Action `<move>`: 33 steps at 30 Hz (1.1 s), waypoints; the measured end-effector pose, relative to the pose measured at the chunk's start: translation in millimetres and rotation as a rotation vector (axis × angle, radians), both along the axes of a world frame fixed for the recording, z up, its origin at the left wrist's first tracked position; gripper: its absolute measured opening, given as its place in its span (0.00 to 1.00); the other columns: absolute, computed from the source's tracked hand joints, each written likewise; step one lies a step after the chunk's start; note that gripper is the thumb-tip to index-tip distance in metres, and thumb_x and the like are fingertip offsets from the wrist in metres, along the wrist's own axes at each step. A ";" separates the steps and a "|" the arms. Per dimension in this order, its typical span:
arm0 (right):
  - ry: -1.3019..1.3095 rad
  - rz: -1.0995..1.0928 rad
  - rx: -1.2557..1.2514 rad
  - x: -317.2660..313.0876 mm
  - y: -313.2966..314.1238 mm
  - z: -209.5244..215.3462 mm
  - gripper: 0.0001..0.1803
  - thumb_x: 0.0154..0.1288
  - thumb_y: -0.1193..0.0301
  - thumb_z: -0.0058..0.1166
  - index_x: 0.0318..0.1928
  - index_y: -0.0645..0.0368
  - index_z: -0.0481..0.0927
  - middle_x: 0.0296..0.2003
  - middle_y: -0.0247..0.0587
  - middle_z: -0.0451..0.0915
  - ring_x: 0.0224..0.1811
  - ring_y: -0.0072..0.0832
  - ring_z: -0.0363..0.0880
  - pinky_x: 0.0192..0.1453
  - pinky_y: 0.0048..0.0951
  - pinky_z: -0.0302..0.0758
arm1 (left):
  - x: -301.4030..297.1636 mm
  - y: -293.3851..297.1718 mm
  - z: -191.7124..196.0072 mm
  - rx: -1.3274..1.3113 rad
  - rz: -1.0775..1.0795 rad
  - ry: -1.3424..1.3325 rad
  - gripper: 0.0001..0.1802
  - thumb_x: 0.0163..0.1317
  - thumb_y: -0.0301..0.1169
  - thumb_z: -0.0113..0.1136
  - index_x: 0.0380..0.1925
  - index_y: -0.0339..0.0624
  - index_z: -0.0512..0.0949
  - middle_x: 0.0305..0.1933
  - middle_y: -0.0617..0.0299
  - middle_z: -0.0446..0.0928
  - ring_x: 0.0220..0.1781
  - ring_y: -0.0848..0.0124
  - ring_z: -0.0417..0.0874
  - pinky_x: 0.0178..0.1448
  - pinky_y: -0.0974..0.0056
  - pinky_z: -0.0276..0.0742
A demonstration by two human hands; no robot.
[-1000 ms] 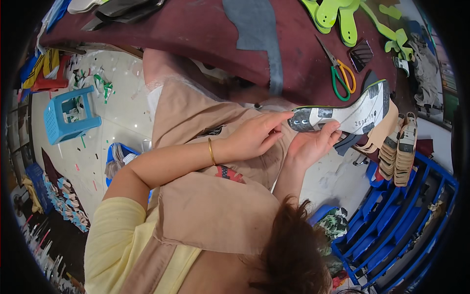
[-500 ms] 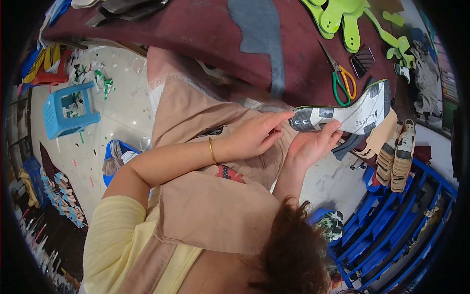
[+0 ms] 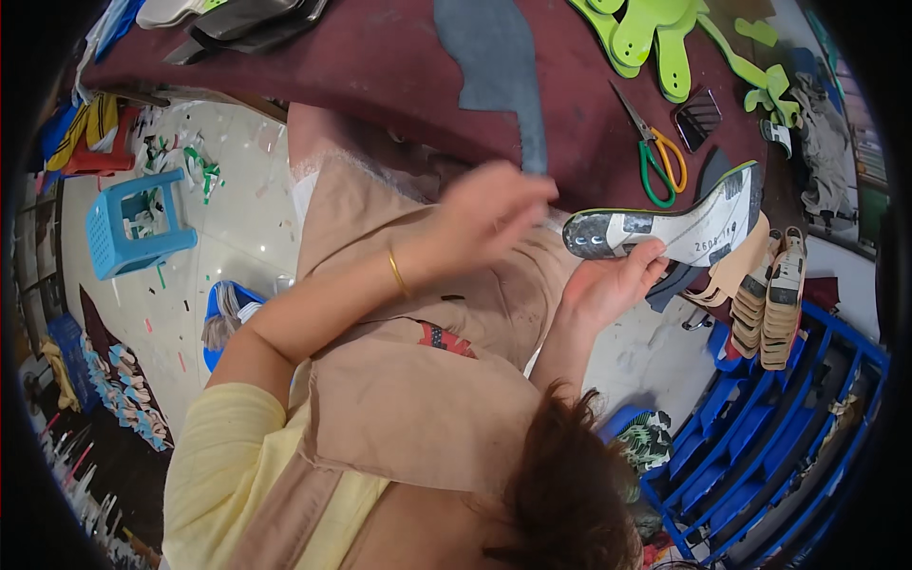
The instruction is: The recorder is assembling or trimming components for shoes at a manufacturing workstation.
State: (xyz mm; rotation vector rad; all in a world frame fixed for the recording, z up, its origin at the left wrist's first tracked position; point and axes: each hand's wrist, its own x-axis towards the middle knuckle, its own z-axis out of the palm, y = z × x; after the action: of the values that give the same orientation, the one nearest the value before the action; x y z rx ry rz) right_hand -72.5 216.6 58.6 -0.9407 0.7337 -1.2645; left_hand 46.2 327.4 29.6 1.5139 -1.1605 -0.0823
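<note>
My right hand (image 3: pixel 608 285) grips a white shoe sole (image 3: pixel 684 226) from below, near its dark speckled heel end, and holds it level over my lap at the edge of the dark red table (image 3: pixel 380 71). My left hand (image 3: pixel 494 211), with a gold bangle on the wrist, is lifted just left of the sole's heel. It is blurred, its fingers are loosely spread, and it holds nothing. Dark and tan cut pieces (image 3: pixel 731 271) lie under the sole.
On the table lie scissors (image 3: pixel 655 157) with green and orange handles, a grey cut piece (image 3: pixel 494 57) and several green cut-outs (image 3: pixel 655 38). A stack of soles (image 3: pixel 771 304) rests on a blue rack (image 3: pixel 807 427) at the right. A blue stool (image 3: pixel 133 223) stands on the littered floor at the left.
My left hand has come off the sole's heel and moved up and to the left. My right hand still holds the sole in about the same place.
</note>
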 end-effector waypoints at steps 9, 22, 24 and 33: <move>-0.048 0.452 -0.068 4.0 -8.1 5.6 0.25 0.67 0.68 0.54 0.61 0.61 0.62 0.53 0.46 0.72 0.54 0.35 0.73 0.61 0.38 0.67 | 196.9 -66.2 -26.9 0.862 0.915 -0.242 0.30 0.54 0.52 0.62 0.43 0.35 0.75 0.42 0.46 0.76 0.50 0.50 0.73 0.56 0.51 0.67; 0.138 0.559 -0.125 -19.4 17.7 -23.3 0.24 0.66 0.60 0.55 0.53 0.66 0.69 0.46 0.43 0.77 0.45 0.31 0.76 0.51 0.31 0.71 | 75.3 -9.2 41.6 -0.241 -0.487 1.510 0.21 0.65 0.31 0.52 0.55 0.32 0.69 0.53 0.55 0.76 0.53 0.67 0.78 0.59 0.62 0.73; 0.150 0.637 -0.146 -17.9 16.3 -25.9 0.28 0.64 0.65 0.58 0.59 0.67 0.67 0.52 0.43 0.76 0.53 0.26 0.75 0.58 0.28 0.68 | 63.2 0.3 45.1 -0.292 -0.574 1.612 0.21 0.69 0.36 0.48 0.57 0.34 0.68 0.56 0.56 0.74 0.56 0.66 0.77 0.61 0.61 0.72; 0.254 0.649 -0.182 -5.5 22.6 -18.4 0.26 0.61 0.64 0.62 0.54 0.66 0.70 0.49 0.39 0.77 0.50 0.23 0.74 0.56 0.26 0.68 | 47.3 5.2 56.1 -0.370 -0.690 1.636 0.32 0.71 0.52 0.34 0.63 0.38 0.61 0.63 0.56 0.67 0.64 0.63 0.69 0.66 0.57 0.66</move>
State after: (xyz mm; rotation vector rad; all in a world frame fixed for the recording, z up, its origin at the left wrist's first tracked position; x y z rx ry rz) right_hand -78.0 239.1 40.2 -1.3694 0.4476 -0.6502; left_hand 93.4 332.6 85.7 0.2833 -0.2027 -1.2324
